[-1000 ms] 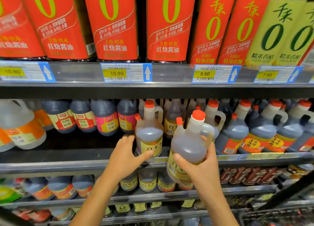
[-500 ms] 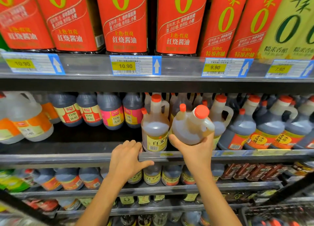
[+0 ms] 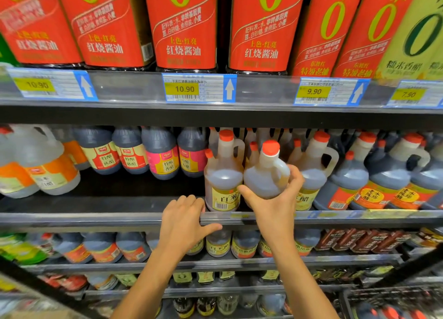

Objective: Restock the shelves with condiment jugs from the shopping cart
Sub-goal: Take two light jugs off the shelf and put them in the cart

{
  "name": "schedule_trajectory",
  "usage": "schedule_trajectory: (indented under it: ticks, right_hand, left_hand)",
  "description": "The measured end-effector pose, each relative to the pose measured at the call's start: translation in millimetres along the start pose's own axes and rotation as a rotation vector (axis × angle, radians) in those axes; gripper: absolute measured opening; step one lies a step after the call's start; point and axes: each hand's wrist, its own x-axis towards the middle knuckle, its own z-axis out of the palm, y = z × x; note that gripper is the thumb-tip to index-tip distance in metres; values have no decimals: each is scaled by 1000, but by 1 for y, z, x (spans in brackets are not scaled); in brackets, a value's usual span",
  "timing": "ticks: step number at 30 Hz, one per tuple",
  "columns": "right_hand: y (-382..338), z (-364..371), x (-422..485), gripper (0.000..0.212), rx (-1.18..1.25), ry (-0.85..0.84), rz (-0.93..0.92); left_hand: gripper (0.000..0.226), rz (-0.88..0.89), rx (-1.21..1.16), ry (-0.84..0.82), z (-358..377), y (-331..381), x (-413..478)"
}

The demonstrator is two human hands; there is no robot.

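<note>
My right hand (image 3: 273, 203) grips an amber vinegar jug (image 3: 265, 174) with an orange cap by its lower body, tilted back over the middle shelf's front lip. The jug sits between a matching jug with a yellow label (image 3: 223, 182) on its left and another (image 3: 314, 172) on its right. My left hand (image 3: 185, 219) rests flat on the front rail of the middle shelf (image 3: 96, 216), fingers spread, holding nothing, just left of the yellow-label jug.
Dark vinegar jugs (image 3: 374, 182) fill the shelf to the right, dark bottles (image 3: 163, 155) and pale orange-label jugs (image 3: 45, 165) to the left, with a bare gap in front of them. Red soy sauce bottles (image 3: 184, 26) stand above. The cart's wire edge (image 3: 393, 294) shows at bottom right.
My right hand has raised the jug from below the shelf lip and pushed it in among the matching jugs. My left hand dropped from the neighbouring jug onto the shelf rail.
</note>
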Motion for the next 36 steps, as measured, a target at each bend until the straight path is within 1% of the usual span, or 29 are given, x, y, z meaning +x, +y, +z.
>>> schedule_trajectory:
  ticks: [3, 7, 13, 18, 22, 24, 27, 31, 36]
  right_hand:
    - [2, -4, -1, 84, -23, 28, 6]
    - [2, -4, -1, 79, -113, 50, 12]
    - [2, 6, -5, 89, -199, 130, -3]
    - [10, 8, -4, 90, -307, 187, -52]
    - [15, 8, -3, 88, -351, 182, -59]
    - [18, 9, -4, 82, -355, 178, -56]
    - [20, 4, -6, 75, -286, 195, -32]
    - [20, -1, -11, 72, -293, 208, -78]
    - [19, -6, -15, 65, -283, 193, -54]
  left_hand:
    - [61, -12, 7, -3, 2, 0, 0]
    - [61, -7, 15, 4, 2, 1, -1]
    - [60, -2, 26, -4, 1, 2, -1]
    - [59, 1, 8, -7, -1, 2, -1]
    - [59, 23, -2, 2, -3, 2, -1]
    - [59, 30, -7, 4, -3, 2, -1]
    - [59, 38, -7, 3, -3, 1, 0]
    - [59, 56, -4, -10, -2, 1, 0]
    - [58, 84, 0, -27, -2, -1, 1]
